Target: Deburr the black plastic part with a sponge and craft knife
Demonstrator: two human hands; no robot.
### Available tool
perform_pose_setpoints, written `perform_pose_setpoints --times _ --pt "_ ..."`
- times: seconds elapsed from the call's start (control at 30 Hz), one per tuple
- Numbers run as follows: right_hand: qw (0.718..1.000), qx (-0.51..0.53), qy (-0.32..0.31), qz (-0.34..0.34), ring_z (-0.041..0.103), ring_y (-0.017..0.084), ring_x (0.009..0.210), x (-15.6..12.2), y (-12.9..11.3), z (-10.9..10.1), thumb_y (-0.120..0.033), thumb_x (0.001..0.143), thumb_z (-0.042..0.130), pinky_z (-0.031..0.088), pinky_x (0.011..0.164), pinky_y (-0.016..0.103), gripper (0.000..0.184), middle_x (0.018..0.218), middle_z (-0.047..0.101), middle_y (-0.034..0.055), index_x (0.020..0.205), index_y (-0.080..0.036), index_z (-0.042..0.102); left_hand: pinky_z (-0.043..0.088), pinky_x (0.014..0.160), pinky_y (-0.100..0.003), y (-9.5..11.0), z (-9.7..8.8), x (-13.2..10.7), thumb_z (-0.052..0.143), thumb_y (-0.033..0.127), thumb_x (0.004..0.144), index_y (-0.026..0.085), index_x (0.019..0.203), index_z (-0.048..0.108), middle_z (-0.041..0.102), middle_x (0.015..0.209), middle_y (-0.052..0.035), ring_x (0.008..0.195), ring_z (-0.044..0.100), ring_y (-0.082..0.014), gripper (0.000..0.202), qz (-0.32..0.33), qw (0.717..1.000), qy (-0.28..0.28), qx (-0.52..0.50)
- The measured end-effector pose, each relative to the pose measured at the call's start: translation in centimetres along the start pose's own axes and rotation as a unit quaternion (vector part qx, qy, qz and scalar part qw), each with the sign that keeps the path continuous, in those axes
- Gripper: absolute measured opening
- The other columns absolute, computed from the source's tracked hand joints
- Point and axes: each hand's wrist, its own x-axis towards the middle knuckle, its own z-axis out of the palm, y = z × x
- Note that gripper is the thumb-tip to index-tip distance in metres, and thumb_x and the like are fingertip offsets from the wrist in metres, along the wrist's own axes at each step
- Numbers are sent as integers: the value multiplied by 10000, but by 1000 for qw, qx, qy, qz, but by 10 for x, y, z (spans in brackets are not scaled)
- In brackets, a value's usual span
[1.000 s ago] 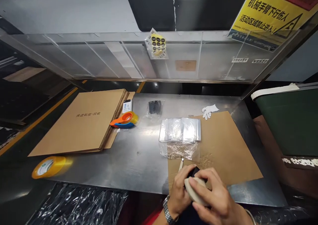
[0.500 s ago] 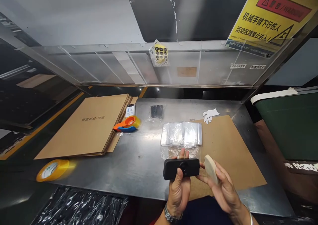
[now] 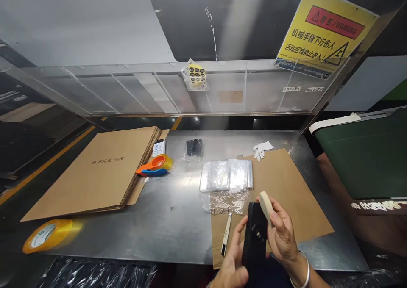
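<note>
My left hand (image 3: 231, 260) grips a black oblong plastic-looking part (image 3: 255, 241) with a round feature and hole in its face. The part stands steeply, its upper end pointing away from me. Between the thumb and fingers of my right hand (image 3: 282, 233) is a cream-coloured flat pad (image 3: 266, 209), at the part's upper right edge; whether they touch is hard to tell. Beside my left hand, a slim pale tool marked A26 (image 3: 226, 235), like a utility knife, lies on the cardboard sheet (image 3: 295, 195). Clear plastic bags (image 3: 226, 175) lie beyond both hands.
Stacked flat cardboard (image 3: 85, 173) covers the table's left, with an orange and blue tape dispenser (image 3: 155, 165) beside it. A yellow tape roll (image 3: 47, 236) sits at the front left edge. A white glove (image 3: 263, 148) and bagged black pieces (image 3: 193, 147) lie farther back. A green conveyor (image 3: 365, 156) stands right.
The black part has turned from lying crosswise to steeply upright and moved right and down. The cream pad has come to its edge. The pale tool now shows on the cardboard.
</note>
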Motion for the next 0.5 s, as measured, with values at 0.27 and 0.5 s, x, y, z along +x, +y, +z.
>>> perform_pose_setpoints --times 0.27,0.5 --pt "996 10 -86 -4 576 259 949 -18 -1 -2 -445 680 652 453 843 386 440 1040 627 101 1051 -211 617 379 927 -400 -2 -7 4 551 440 775 255 1252 416 499 1228 -105 1085 489 -255 530 -29 990 76 112" --pt "998 -58 -22 -17 541 243 1024 -12 -3 -9 -406 678 680 395 919 360 435 1076 623 79 1066 -222 608 439 818 -412 14 -3 1 619 405 699 259 1256 416 500 1231 -121 1019 534 -301 611 2 993 90 77"
